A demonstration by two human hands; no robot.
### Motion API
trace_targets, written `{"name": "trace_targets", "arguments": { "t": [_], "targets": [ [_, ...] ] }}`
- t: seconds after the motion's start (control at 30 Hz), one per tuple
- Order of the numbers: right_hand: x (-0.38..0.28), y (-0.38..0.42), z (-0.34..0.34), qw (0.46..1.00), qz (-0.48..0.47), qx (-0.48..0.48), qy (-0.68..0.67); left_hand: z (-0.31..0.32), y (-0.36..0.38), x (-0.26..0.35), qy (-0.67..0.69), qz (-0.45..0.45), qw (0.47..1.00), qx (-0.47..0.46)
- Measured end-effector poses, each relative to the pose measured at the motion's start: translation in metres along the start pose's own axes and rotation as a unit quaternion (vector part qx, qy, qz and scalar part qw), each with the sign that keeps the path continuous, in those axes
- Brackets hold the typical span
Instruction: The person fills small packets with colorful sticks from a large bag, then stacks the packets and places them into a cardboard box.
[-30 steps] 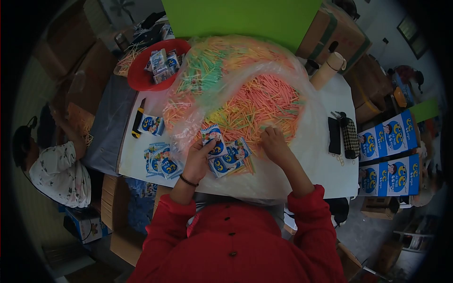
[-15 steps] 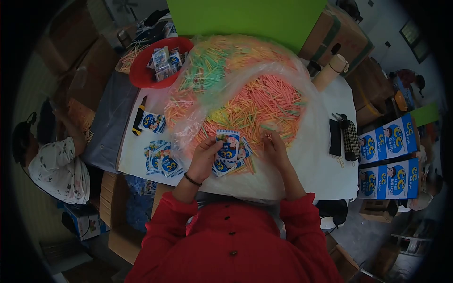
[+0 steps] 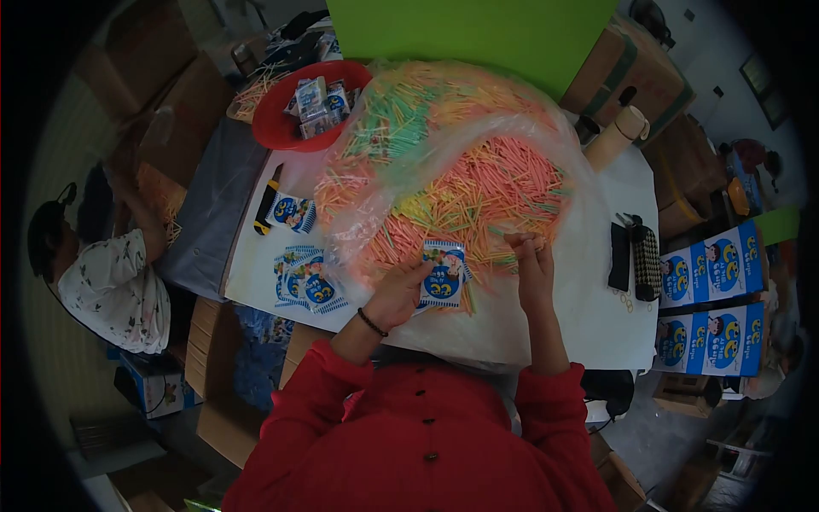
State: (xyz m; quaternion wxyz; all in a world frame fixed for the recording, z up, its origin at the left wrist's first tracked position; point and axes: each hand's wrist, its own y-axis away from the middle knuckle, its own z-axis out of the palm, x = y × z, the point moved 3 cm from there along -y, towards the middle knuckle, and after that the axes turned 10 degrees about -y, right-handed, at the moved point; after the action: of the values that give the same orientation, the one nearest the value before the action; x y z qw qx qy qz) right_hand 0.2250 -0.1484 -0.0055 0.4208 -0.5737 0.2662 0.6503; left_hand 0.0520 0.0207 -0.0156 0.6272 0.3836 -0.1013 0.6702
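Observation:
My left hand (image 3: 395, 299) is closed on a blue and white printed packet (image 3: 444, 275) at the near edge of a large clear plastic bag. The open bag holds a heap of thin pink, yellow and green sticks (image 3: 503, 175). Over the heap's near right part, my right hand (image 3: 533, 269) has its fingertips pinched together, and what they hold is too small to make out. Several similar packets (image 3: 319, 291) lie on the white table left of my left hand, with another packet (image 3: 293, 213) beside a yellow and black cutter (image 3: 268, 201).
A red bowl (image 3: 276, 112) of small packets stands at the back left. Behind the bag rises a green panel (image 3: 469, 38). On the right are a beige bottle (image 3: 616, 138), a phone (image 3: 619, 256) and a checkered pouch (image 3: 647, 260). A co-worker (image 3: 115, 282) sits at the far left.
My left hand now shows one packet held flatter, where others showed around it before. My right hand has its fingers raised more upright. The whole view has shifted slightly.

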Motion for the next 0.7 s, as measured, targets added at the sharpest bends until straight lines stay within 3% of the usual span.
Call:
{"name": "trace_targets", "arguments": {
  "t": [0.07, 0.1, 0.17, 0.2, 0.27, 0.37, 0.47, 0.57, 0.7],
  "targets": [
    [-0.018, 0.009, 0.018, 0.976, 0.025, 0.014, -0.216, -0.006, 0.002, -0.007, -0.146, 0.025, 0.989, 0.008],
    [-0.031, 0.014, 0.025, 0.976, 0.028, 0.015, -0.218, -0.006, 0.005, -0.01, -0.147, 0.023, 0.989, 0.011],
    [-0.054, 0.024, 0.043, 0.945, 0.076, -0.022, -0.319, 0.003, 0.017, -0.004, -0.253, 0.119, 0.96, 0.017],
    [-0.06, 0.028, 0.049, 0.944, 0.078, -0.019, -0.32, 0.001, 0.018, -0.007, -0.254, 0.116, 0.96, 0.019],
    [-0.069, 0.034, 0.063, 0.943, 0.076, -0.103, -0.307, 0.003, 0.022, -0.005, -0.311, 0.182, 0.933, 0.015],
    [-0.064, 0.04, 0.069, 0.955, 0.038, -0.154, -0.251, 0.023, 0.03, 0.005, -0.217, 0.145, 0.964, 0.042],
    [-0.067, 0.042, 0.077, 0.951, 0.04, -0.185, -0.246, 0.016, 0.032, 0.006, -0.222, 0.156, 0.961, 0.06],
    [-0.062, 0.045, 0.076, 0.938, 0.044, -0.203, -0.277, -0.002, 0.035, 0.001, -0.323, 0.218, 0.92, 0.04],
    [-0.065, 0.046, 0.077, 0.944, 0.057, -0.161, -0.282, -0.006, 0.033, -0.002, -0.295, 0.216, 0.93, 0.031]
  ]
}}
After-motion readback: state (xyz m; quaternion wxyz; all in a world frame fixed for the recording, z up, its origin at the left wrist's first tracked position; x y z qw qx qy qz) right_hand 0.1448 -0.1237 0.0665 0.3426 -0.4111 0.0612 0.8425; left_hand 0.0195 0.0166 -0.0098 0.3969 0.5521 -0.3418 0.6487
